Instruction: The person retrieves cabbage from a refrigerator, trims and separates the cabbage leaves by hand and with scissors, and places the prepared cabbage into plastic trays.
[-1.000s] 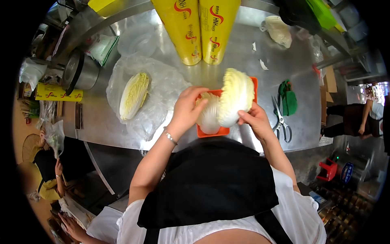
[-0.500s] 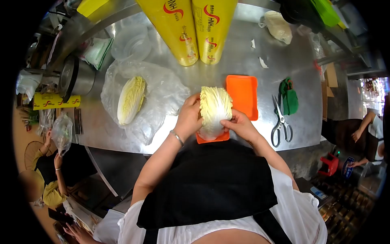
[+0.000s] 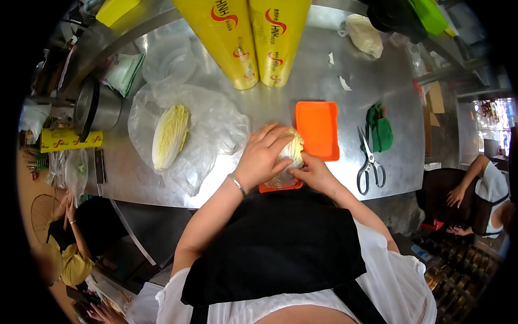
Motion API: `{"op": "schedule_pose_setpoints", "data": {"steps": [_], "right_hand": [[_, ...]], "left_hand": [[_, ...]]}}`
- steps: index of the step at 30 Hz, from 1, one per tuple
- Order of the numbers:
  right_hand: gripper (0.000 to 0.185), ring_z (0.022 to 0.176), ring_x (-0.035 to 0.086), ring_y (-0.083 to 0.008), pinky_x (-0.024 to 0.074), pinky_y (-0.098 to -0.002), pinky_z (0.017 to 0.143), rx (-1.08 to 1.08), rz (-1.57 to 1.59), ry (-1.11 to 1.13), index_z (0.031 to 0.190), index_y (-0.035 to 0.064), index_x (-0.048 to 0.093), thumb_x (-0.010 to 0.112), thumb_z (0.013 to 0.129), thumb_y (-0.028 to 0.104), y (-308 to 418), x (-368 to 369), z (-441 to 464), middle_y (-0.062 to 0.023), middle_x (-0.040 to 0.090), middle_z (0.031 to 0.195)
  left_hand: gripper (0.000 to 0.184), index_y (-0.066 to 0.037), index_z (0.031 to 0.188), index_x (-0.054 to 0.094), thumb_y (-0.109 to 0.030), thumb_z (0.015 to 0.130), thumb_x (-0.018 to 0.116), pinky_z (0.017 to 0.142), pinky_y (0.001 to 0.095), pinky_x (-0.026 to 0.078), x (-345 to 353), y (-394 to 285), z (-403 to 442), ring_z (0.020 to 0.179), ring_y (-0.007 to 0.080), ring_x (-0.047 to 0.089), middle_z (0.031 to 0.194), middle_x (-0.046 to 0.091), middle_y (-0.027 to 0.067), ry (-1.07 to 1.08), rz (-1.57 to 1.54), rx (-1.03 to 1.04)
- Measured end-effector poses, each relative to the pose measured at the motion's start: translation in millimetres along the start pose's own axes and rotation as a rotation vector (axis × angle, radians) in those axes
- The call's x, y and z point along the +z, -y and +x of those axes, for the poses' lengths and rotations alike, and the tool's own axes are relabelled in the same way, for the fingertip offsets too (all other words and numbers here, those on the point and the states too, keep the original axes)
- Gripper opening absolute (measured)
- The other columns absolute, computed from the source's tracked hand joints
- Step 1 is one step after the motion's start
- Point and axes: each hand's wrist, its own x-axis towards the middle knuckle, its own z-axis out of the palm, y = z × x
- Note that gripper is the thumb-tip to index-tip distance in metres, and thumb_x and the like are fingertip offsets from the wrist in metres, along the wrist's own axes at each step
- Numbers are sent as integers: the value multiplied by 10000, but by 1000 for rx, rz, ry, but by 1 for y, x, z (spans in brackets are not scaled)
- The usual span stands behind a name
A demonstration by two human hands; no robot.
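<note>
A cabbage piece [image 3: 292, 153] lies in an orange tray [image 3: 280, 187] at the table's front edge, mostly covered by my hands. My left hand [image 3: 265, 155] rests over its left side and top, fingers curved round it. From the right, my right hand [image 3: 314, 170] pinches its lower edge between thumb and fingers. A second orange tray [image 3: 317, 131], with nothing in it, stands just behind to the right. Another cabbage half [image 3: 171, 137] lies on clear plastic [image 3: 210, 121] to the left.
Two yellow rolls [image 3: 232, 43] stand at the back of the steel table [image 3: 324, 65]. Scissors [image 3: 370, 164] and a green cloth item [image 3: 380, 128] lie at the right. A wrapped bundle [image 3: 365, 35] sits back right. People are at work at far left and far right.
The cabbage piece held up at the right has come down over the front tray, between my hands. My left hand has moved over its top. The empty tray now shows fully.
</note>
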Motion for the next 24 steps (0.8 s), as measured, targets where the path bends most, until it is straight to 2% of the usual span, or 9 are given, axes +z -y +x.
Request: {"op": "schedule_pose_setpoints", "data": {"steps": [1, 3, 4, 6, 7, 10, 15, 20, 24], "right_hand": [[283, 722, 645, -198, 527, -303, 672, 0, -1, -9, 1068, -22, 539, 655, 833, 85, 6, -1, -3, -91, 641, 815], [351, 760, 638, -215, 523, -290, 688, -22, -671, -97, 1121, -11, 518, 666, 814, 74, 29, -2, -14, -125, 623, 942], [351, 760, 638, -215, 523, -290, 688, -20, -668, -103, 1121, -11, 518, 666, 814, 74, 40, 0, -18, -125, 623, 942], [433, 909, 621, -313, 523, -341, 756, -467, -796, -502, 1170, -10, 511, 674, 779, 85, 54, 5, -25, -183, 571, 1084], [486, 1045, 553, -373, 481, -405, 861, -505, -651, -416, 1190, -11, 520, 683, 753, 125, 48, 3, -17, -213, 508, 1235], [496, 1091, 529, -376, 454, -408, 910, -617, -798, -334, 1224, -7, 503, 653, 765, 103, 32, 5, 4, -212, 512, 1245], [483, 1106, 522, -384, 432, -423, 938, -473, -503, -217, 1244, -5, 490, 606, 783, 79, 26, 12, 3, -210, 508, 1259], [445, 1062, 530, -361, 449, -412, 905, -473, -826, -369, 1184, -16, 546, 617, 752, 62, 31, 12, 2, -197, 540, 1185], [418, 1038, 527, -348, 451, -417, 887, -495, -760, -391, 1139, -15, 578, 639, 732, 61, 27, 10, 7, -178, 547, 1152]], "left_hand": [[512, -69, 1222, 531, -236, 764, 688, 1026, 443, 353, 7, 2, -2, 1225, 338, 435, 1284, 504, 130, 27, 11, -47], [511, -69, 1213, 542, -246, 758, 695, 1023, 438, 355, 16, 6, -8, 1215, 330, 442, 1271, 516, 114, 46, 25, -84], [511, -69, 1213, 542, -246, 758, 695, 1023, 438, 355, 16, 5, -7, 1215, 330, 442, 1271, 516, 114, 50, 23, -79], [523, -58, 1215, 540, -244, 753, 700, 1008, 436, 369, 15, 3, -10, 1188, 344, 460, 1260, 512, 138, 31, 30, -76], [523, -58, 1215, 540, -244, 753, 700, 1008, 436, 369, 16, 3, -12, 1188, 344, 460, 1260, 512, 138, 37, 30, -76], [532, -47, 1227, 527, -218, 751, 692, 986, 434, 385, 20, 3, -11, 1163, 365, 467, 1254, 494, 173, 32, 35, -119], [513, -31, 1199, 544, -214, 744, 691, 936, 427, 424, 19, 1, -20, 1086, 366, 513, 1171, 518, 197, -23, -61, -193], [513, -43, 1204, 530, -205, 741, 680, 918, 422, 434, 27, -1, -11, 1062, 371, 523, 1173, 521, 200, -19, -7, -170], [512, -39, 1197, 535, -210, 736, 680, 926, 419, 422, 32, 7, -8, 1071, 363, 516, 1168, 527, 190, 5, 19, -205]]}}
